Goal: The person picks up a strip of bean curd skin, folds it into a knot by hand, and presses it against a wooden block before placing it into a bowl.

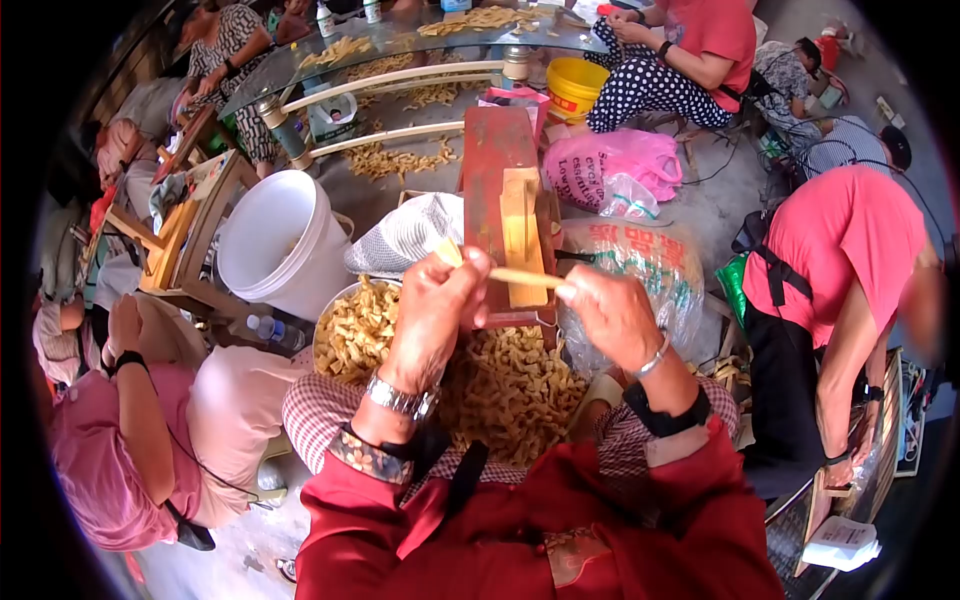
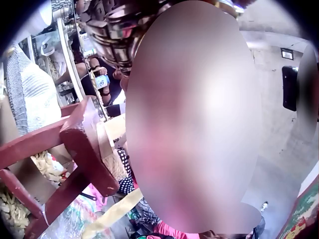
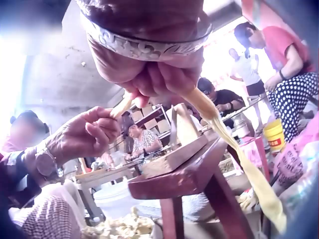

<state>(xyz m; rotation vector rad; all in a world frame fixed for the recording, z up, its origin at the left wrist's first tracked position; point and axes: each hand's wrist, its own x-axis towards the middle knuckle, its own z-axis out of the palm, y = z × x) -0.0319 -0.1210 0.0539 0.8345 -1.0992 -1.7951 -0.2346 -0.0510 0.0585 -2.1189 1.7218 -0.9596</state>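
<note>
A pale yellow, flexible flat strip is stretched between the two hands. My left hand pinches one part of it, and a short end pokes up above the fingers. My right hand grips the other part; in the right wrist view a long tail of the strip hangs down from it. Just beyond the hands stands a red wooden bench with a wooden block on top. Below the hands lies a heap of yellowish knotted pieces. A blurred patch covers much of the left wrist view.
A basin of similar pieces sits at the left, by a white bucket. To the right are a pink bag and a clear plastic sack. Several people sit around, and a glass table stands at the back.
</note>
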